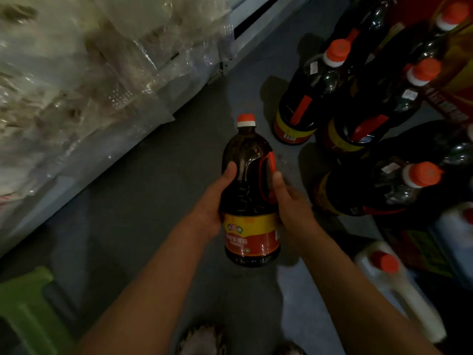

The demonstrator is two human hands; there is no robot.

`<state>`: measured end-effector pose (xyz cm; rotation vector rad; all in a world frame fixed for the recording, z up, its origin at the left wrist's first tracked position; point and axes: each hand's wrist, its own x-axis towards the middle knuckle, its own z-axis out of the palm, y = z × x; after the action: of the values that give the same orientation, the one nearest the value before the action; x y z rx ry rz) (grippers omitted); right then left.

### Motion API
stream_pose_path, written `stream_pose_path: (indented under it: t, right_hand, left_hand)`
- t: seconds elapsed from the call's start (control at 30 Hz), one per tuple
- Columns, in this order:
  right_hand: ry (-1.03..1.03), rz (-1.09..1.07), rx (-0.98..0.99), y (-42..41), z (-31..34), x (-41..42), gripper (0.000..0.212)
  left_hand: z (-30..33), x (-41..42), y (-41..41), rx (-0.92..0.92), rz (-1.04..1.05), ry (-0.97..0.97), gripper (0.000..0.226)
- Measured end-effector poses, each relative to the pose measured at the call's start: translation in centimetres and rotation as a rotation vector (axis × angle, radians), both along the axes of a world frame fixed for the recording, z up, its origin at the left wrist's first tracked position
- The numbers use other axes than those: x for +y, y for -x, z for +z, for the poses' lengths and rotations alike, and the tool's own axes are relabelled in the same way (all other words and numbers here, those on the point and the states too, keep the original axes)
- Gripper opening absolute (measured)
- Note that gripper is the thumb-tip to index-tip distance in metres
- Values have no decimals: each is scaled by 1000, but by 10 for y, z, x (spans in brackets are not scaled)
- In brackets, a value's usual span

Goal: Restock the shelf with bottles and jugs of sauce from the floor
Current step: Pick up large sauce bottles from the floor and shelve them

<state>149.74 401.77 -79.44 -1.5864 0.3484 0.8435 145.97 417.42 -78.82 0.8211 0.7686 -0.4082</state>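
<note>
A dark sauce jug (249, 180) with an orange cap, a red handle and a yellow-and-red label is held between both hands over the grey floor. My left hand (213, 201) clasps its left side with the thumb on the shoulder. My right hand (291, 201) presses its right side beside the handle. Several more dark jugs with orange caps (304, 98) stand on the floor to the right. A white jug (394, 285) with an orange cap lies at the lower right.
Clear plastic-wrapped goods (76, 85) fill the left side over a pale shelf base (84, 170). A green stool (28, 311) sits at the bottom left. A red and yellow box (455, 80) is at the right edge. Grey floor (153, 201) runs down the middle.
</note>
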Motion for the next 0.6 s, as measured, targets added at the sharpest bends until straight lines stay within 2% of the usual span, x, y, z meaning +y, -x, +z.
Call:
stream_pose_path:
  t: [0.03, 0.1, 0.17, 0.23, 0.4, 0.53, 0.6]
  right_hand:
    - [-6, 3, 21, 6, 9, -2, 37]
    - [0, 27, 38, 17, 29, -8, 56]
    - [9, 45, 34, 27, 58, -13, 77]
    - [5, 72, 18, 37, 91, -16, 89]
    - [-75, 146, 14, 72, 188, -28, 84]
    - [-137, 266, 17, 91, 276, -27, 94]
    - [-169, 304, 2, 92, 325, -21, 91]
  left_hand:
    - [10, -3, 5, 24, 14, 20, 46]
    - [34, -9, 12, 63, 26, 40, 47]
    - [65, -14, 17, 84, 22, 37, 57]
    - [101, -17, 21, 110, 37, 25, 63]
    - [190, -15, 50, 203, 98, 30, 79]
    - [276, -10, 75, 221, 168, 22, 78]
    - [327, -5, 82, 218, 190, 7, 77]
